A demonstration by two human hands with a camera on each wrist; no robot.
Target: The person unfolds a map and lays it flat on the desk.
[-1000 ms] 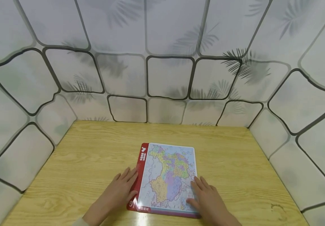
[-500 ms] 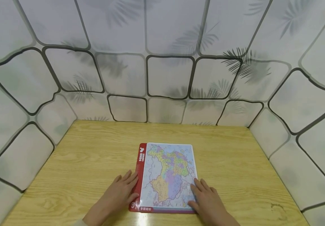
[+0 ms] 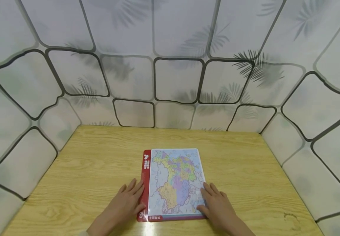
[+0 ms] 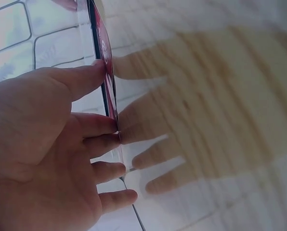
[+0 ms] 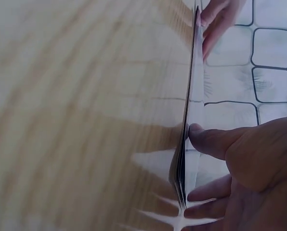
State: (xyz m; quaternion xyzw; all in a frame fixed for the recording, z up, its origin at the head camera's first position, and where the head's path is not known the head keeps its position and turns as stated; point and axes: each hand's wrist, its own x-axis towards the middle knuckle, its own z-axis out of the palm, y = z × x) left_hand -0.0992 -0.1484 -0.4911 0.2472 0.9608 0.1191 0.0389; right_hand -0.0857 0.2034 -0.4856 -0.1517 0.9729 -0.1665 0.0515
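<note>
A flat map board (image 3: pixel 173 183) with a red border along its left side and pastel regions lies on the table in the head view, its printing turned sideways. The left hand (image 3: pixel 125 200) rests at its left edge, fingers extended over the red strip. At the lower right edge, the right hand (image 3: pixel 218 203) touches the board with extended fingers and thumb. From the left wrist, the thumb (image 4: pixel 88 77) and fingertips meet the board's thin side. In the right wrist view, thin layers show along the board's edge (image 5: pixel 187 110), near the right thumb (image 5: pixel 211 139).
The wood-grain table (image 3: pixel 105 154) is glossy and mirrors the hands. A pale wall covering (image 3: pixel 176 82) with dark rounded outlines and leaf prints encloses its back and both sides. A small dark mark (image 3: pixel 291 217) is on the tabletop at the right front.
The map board has turned slightly counterclockwise between the two hands: its far end shifted left, its near right corner moved away from the person. The hands stay at its sides, with only small shifts.
</note>
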